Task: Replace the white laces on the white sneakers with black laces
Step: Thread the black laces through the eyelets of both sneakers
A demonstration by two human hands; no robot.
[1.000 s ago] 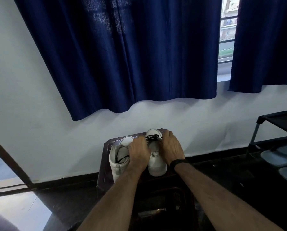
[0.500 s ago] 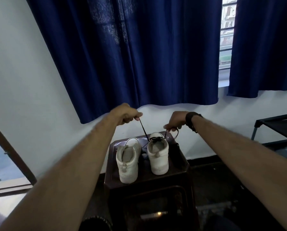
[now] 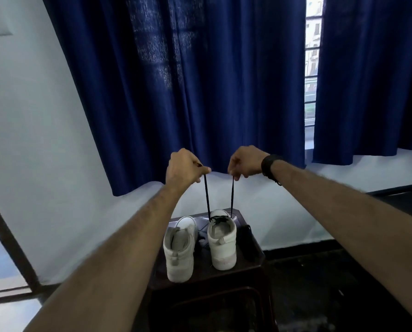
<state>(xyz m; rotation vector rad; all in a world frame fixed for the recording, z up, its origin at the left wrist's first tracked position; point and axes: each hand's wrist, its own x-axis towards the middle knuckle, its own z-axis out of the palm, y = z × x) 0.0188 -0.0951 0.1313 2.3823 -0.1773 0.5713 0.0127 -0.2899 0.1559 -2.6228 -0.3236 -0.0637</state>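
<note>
Two white sneakers stand heel-toward-camera on a dark stool [image 3: 248, 267]. The right sneaker [image 3: 222, 245] carries a black lace [image 3: 207, 200] whose two ends run up taut from its top eyelets. The left hand [image 3: 183, 170] pinches one end, with the shoe at about 5 o'clock below it; the right hand [image 3: 244, 162] pinches the other end, shoe at 7 o'clock. The left sneaker [image 3: 179, 250] sits just beside, untouched.
</note>
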